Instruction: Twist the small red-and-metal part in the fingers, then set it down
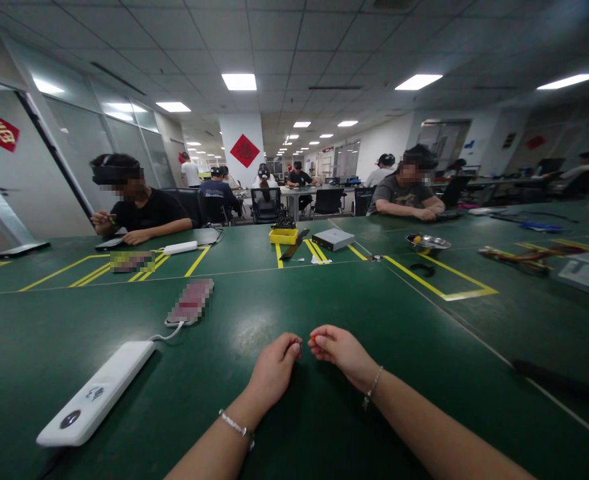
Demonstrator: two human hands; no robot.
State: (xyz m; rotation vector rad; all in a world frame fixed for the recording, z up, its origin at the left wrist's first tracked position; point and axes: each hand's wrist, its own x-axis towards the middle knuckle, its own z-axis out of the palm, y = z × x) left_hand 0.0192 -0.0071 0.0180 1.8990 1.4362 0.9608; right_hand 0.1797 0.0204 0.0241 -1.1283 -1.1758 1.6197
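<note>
While the right hand [338, 350] pinches a small orange object [314, 339], the left hand [275, 365] beside it is closed, contents unclear.

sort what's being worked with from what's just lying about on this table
In use:
small orange piece, in the right hand
left hand closed close by, contents unclear

Apparently just lying about:
white power bank
phone cabled to it
yellow tray
grey box
metal bowl

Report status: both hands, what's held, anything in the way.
Left hand pinched, contents too small to tell. Right hand pinching small orange object. White power bank off left, apart from both hands.
</note>
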